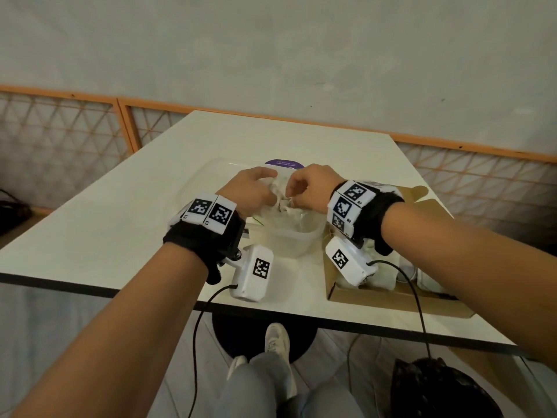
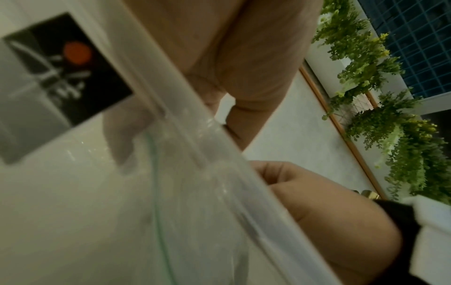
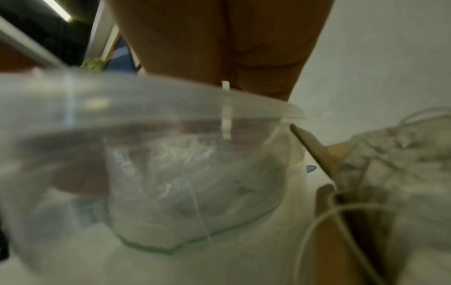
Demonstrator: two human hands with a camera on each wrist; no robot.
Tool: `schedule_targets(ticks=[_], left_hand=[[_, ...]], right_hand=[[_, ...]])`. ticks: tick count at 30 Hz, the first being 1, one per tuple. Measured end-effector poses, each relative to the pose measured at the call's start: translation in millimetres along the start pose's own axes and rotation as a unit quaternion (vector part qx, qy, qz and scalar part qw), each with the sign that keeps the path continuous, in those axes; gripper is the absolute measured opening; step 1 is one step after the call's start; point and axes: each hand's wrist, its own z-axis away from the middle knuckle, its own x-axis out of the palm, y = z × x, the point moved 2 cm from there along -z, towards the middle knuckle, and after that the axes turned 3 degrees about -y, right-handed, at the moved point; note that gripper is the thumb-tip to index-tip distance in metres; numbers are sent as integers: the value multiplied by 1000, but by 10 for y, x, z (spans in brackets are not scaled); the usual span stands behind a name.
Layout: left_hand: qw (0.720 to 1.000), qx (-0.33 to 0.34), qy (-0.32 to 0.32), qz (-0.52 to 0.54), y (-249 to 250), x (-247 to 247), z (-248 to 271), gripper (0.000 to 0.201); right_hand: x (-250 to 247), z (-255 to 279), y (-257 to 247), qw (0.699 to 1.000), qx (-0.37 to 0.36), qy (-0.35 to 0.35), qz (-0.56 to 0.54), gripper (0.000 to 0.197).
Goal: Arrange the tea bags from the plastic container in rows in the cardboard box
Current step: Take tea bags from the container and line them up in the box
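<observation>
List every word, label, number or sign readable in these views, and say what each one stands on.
No text reads clearly in any view.
Purple lid behind the plastic container: pale print, too small to read.
Wrist bands: square black-and-white marker codes with tiny characters at their corners, too small to read.
Camera housings: marker codes only, no words.
Dark card with an orange dot, left wrist view: white strokes, blurred.

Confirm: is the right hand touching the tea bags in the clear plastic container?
Touching. Head view shows the right hand with fingers curled into the white tea bags above the clear plastic container.
</observation>
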Motion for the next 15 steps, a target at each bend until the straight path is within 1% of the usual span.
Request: schedule_targets(ticks=[1,3,4,5,6,7,9,10,13,15], left_hand=[[1000,-10,-14,6,5,0,8,68],[999,-26,-38,-9,17,4,27,91],[999,-24,-43,-19,21,4,30,98],[999,-15,-43,-28,22,9,27,101],[999,-5,-37,-39,22,9,26,100],[998,4,-26,-51,21,11,26,98],[998,12,-3,-64,3,19,8,96],[998,13,5,-63,-1,21,3,97],[998,13,22,-58,-12,11,-11,97],[999,11,26,-39,-33,-5,-32,96]], right_hand=[[-20,6,29,999,7,12,-52,11],[-52,21,86,987,21,19,-158,13],[-61,25,103,981,27,22,-189,13],[-66,32,99,981,31,21,-192,10],[-70,34,89,984,29,18,-173,7],[-68,41,66,991,26,9,-132,12],[-38,76,7,999,14,-20,-45,32],[-25,93,-26,999,3,-29,-21,39],[2,131,-85,998,-22,-53,-14,49],[-1,150,-99,998,-35,-57,-6,50]])
